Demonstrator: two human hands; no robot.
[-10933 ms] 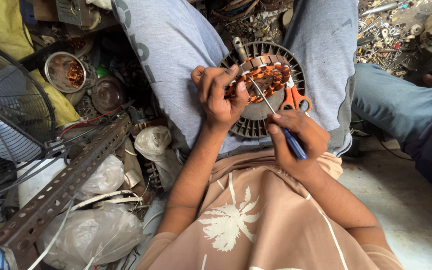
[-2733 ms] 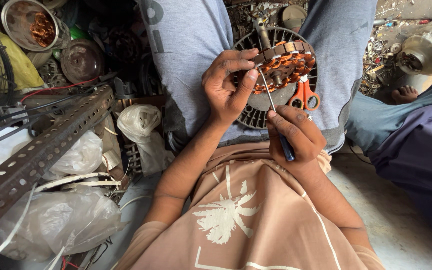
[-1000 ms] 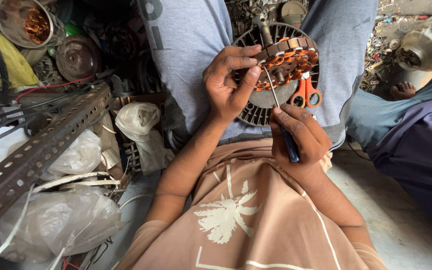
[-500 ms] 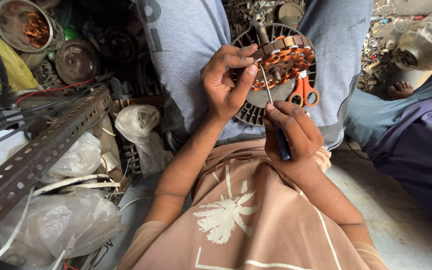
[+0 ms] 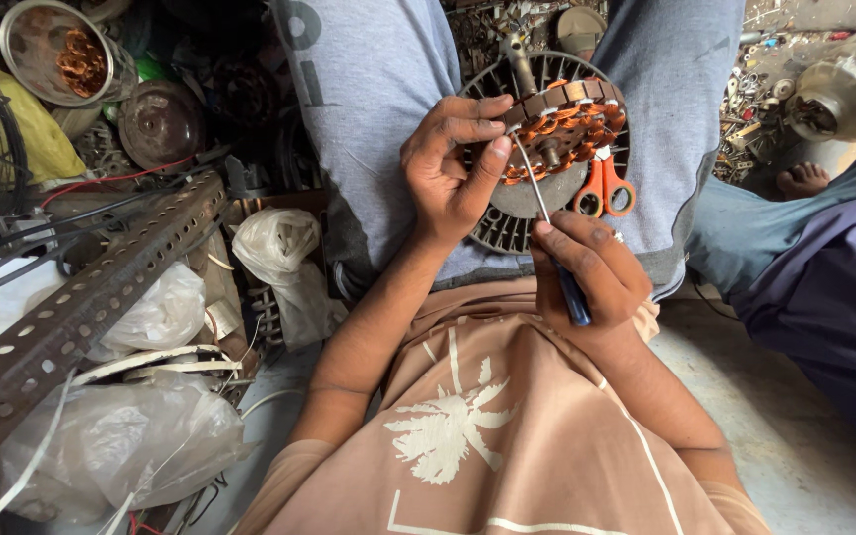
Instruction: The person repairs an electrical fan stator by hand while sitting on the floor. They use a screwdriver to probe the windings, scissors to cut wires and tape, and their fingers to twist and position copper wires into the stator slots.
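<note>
1. The left hand [image 5: 448, 173] holds the motor stator [image 5: 562, 134], a ring wound with copper coils. Its thumb and fingers are curled around the stator's left edge, a tight grip.
2. The stator sits up over the person's lap, between grey-trousered knees, above a round grey slotted fan housing [image 5: 507, 223] that rests on the lap.
3. The right hand [image 5: 591, 272] is closed around a screwdriver [image 5: 557, 248] with a blue handle. The thin metal shaft runs up and left, and its tip meets the coils near the left thumb.
4. Orange-handled scissors [image 5: 606, 193] lie on the housing just right of the stator, partly under it.
5. A metal shaft [image 5: 522, 64] sticks up from the top of the housing, behind the stator.
6. To the left, a long perforated steel angle bar [image 5: 81, 307] slants across a heap of clutter, with white plastic bags [image 5: 165, 312] beside and beneath it.
7. At the upper left stands a metal bowl [image 5: 52, 50] with more copper coil inside, and a rusty round casing [image 5: 160, 124] lies near it.
8. At the right edge, another person's leg in blue and purple cloth [image 5: 824, 287] shows, with a bare foot [image 5: 804, 180] on the floor.
</note>
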